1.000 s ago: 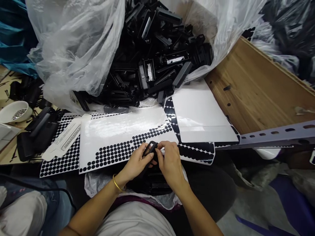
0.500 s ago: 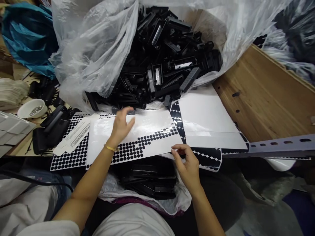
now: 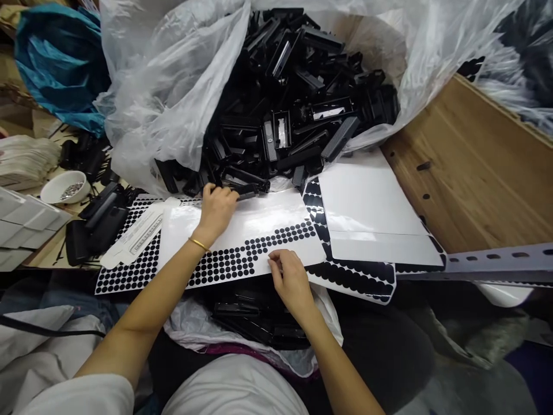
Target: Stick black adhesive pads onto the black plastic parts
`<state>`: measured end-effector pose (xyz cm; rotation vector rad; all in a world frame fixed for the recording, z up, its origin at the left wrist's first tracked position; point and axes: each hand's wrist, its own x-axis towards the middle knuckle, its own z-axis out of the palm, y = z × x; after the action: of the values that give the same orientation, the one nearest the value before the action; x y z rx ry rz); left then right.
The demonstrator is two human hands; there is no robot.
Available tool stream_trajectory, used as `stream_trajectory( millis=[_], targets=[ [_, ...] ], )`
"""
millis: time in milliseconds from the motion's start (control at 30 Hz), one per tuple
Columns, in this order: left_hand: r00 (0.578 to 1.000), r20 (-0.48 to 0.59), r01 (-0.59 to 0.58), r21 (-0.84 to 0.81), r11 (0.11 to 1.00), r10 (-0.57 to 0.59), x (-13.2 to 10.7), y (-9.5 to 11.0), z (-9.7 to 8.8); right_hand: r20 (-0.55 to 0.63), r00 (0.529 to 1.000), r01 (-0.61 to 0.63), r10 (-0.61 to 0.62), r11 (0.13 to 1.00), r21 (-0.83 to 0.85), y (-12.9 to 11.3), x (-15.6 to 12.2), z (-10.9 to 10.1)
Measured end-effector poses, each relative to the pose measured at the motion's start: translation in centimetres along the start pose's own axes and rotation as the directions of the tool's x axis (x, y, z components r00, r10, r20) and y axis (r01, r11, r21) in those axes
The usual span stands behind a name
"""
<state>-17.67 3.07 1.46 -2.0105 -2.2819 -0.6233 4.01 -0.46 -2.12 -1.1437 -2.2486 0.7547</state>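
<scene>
Head view: left hand (image 3: pixel 217 207) is out at the near edge of the pile of black plastic parts (image 3: pixel 298 104) spilling from the clear plastic bag (image 3: pixel 173 98), its grip closing around one black part (image 3: pixel 246 189) that lies where the pile meets the sticker sheet (image 3: pixel 242 227). Right hand (image 3: pixel 290 280) sits at the sheet's near edge, fingertips pinched narrow on the row of black dots (image 3: pixel 242 260); can't tell if a dot is lifted. More dot sheets (image 3: pixel 358 230) lie to the right on the wooden tabletop (image 3: pixel 466 167). On the lap, a smaller bag of black parts (image 3: pixel 263 323). Small white bowl (image 3: pixel 64 187) far left. Judgement: take the part by its long sides so neighbours don't drag out; peel a dot from its edge, keep the sheet flat.
</scene>
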Motion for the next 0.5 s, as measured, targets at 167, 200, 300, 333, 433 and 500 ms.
stream_trajectory(
  millis=[167, 200, 300, 333, 433, 500],
  targets=[
    [0.996, 0.081, 0.068, -0.313, 0.947, -0.045, -3.7, 2.2, 0.5, 0.024, 0.999, -0.025, 0.030, 0.979, -0.203, -0.3, 1.5, 1.2],
    [0.994, 0.071, 0.103, -0.404, 0.909, -0.081, -4.3, 2.8, 0.5, 0.046, 0.998, -0.021, 0.031, 0.978, -0.208, -0.3, 1.6, 1.1],
    [0.964, 0.184, 0.264, -0.738, 0.622, -0.191, -5.9, 4.6, 0.7, 0.073, 0.997, -0.024, 0.032, 0.993, -0.113, -0.4, 1.6, 0.5],
    [0.939, 0.279, 0.342, -0.820, 0.458, -0.202, -6.4, 5.2, 0.9, 0.060, 0.997, -0.038, 0.042, 0.997, -0.061, -0.3, 1.5, 0.3],
    [0.842, 0.506, 0.513, -0.858, -0.011, -0.190, -7.6, 6.6, 1.8, -0.003, 0.996, -0.091, 0.091, 0.996, 0.015, -0.3, 0.9, 0.1],
    [0.808, 0.540, 0.514, -0.841, -0.166, -0.234, -8.1, 7.0, 2.3, -0.016, 0.996, -0.089, 0.089, 0.995, -0.043, -0.3, 0.7, 0.4]
  ],
)
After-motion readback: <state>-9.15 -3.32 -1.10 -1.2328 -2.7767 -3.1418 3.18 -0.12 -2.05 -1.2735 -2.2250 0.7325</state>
